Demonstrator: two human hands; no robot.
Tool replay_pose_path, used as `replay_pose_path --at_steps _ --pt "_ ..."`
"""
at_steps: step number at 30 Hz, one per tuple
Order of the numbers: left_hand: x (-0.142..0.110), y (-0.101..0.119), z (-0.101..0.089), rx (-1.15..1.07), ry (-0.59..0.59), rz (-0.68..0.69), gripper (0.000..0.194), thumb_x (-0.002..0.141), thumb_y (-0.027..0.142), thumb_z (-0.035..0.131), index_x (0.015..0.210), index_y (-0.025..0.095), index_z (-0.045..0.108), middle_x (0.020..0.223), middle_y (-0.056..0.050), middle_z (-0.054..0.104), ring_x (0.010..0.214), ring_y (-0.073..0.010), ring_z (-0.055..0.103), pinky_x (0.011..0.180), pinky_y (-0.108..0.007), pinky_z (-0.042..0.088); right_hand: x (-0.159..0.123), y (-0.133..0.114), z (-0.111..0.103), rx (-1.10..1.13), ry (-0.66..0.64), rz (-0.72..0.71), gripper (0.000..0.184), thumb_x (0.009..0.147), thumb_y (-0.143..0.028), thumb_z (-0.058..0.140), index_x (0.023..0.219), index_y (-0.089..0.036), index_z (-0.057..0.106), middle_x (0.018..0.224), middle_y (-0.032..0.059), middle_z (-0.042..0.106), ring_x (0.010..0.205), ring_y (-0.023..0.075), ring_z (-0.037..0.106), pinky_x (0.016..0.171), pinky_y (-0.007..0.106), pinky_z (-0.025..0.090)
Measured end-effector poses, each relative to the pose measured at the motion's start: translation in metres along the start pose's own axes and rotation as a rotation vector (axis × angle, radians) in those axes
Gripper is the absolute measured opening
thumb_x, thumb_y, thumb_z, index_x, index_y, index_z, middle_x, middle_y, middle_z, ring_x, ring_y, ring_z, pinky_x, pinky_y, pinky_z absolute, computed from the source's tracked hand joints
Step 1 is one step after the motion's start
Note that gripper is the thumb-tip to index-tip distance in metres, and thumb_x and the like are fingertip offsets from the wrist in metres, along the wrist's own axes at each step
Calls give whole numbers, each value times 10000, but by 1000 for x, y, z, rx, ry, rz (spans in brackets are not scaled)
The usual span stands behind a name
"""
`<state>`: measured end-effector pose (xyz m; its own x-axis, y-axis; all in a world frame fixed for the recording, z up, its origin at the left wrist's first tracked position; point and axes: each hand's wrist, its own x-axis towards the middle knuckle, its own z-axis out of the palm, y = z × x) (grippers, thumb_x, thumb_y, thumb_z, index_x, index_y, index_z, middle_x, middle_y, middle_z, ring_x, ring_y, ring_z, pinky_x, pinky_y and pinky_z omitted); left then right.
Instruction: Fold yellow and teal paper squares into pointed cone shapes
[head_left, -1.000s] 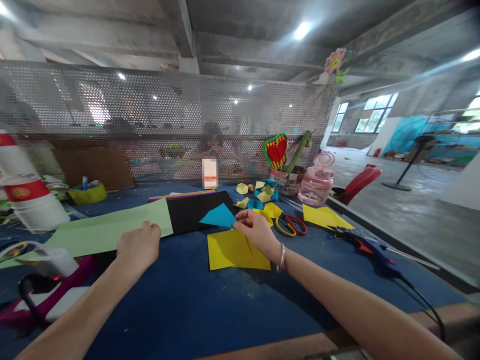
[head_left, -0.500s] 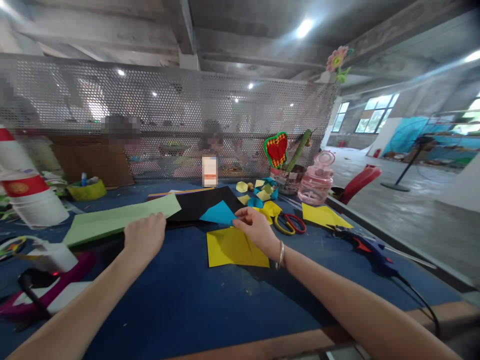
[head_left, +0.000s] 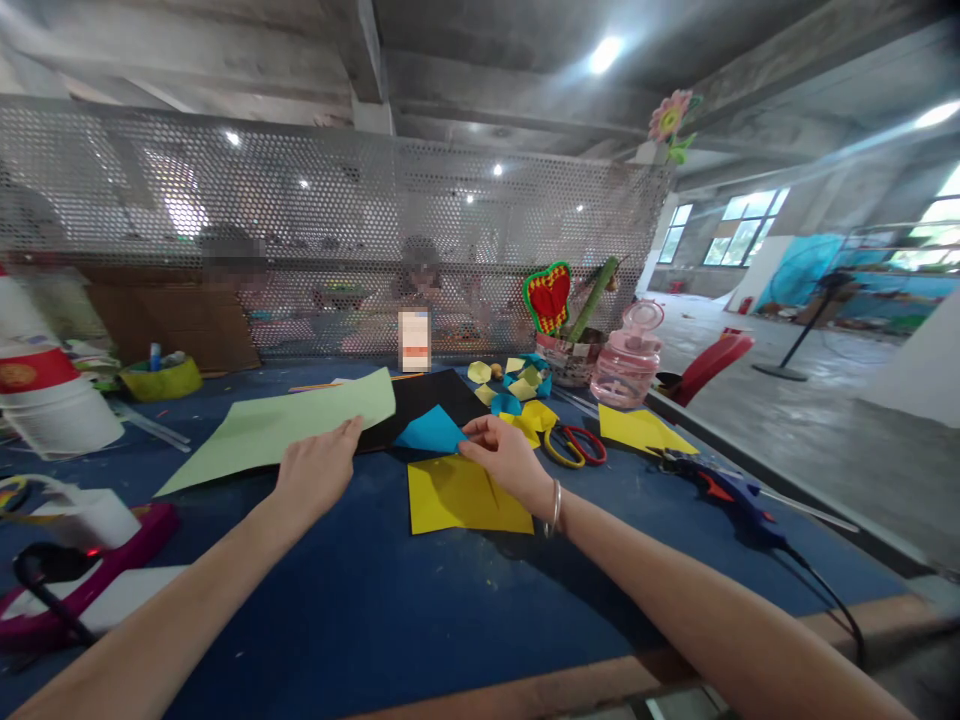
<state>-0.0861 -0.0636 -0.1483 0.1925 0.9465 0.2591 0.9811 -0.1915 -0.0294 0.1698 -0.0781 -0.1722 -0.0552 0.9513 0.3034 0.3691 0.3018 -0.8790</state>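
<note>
My left hand grips the near edge of a large pale green paper sheet, which is lifted and tilted above the blue table. My right hand pinches the corner of a blue paper triangle. The triangle rests partly on a black sheet, and a yellow paper square lies flat just below my right hand.
Scissors, small yellow and blue folded pieces, a pink jar and another yellow sheet lie to the right. A blue glue gun sits near the right edge. White buckets stand far left. People sit behind the mesh screen.
My left hand has slid the green sheet to the right and lifted it, so it now covers more of the black sheet. My right hand has stayed on the blue triangle.
</note>
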Motion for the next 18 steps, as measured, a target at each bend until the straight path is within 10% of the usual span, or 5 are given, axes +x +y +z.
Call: replay_pose_path --at_steps 5,11,18 --pt "2 9 4 -285 65 138 470 938 201 317 1395 181 421 1429 -114 494 1222 -318 541 928 -449 468 0 2 -2 -27 -60 -20 197 769 -216 655 945 -163 584 750 21 677 720 167 653 668 287 502" --pt "2 20 10 -673 31 235 489 869 456 494 1254 156 525 1210 -102 674 997 -231 676 821 -322 545 -1 -2 -2 -63 -140 -67 218 761 -173 674 968 -173 609 768 13 682 700 147 641 651 264 500" --pt "-7 27 6 -876 58 220 277 816 362 589 1036 197 619 1007 -61 709 927 -238 653 856 -385 513 -13 -9 -6 -139 -161 -120 250 751 -154 684 988 -206 625 737 -19 651 699 138 620 678 256 482"
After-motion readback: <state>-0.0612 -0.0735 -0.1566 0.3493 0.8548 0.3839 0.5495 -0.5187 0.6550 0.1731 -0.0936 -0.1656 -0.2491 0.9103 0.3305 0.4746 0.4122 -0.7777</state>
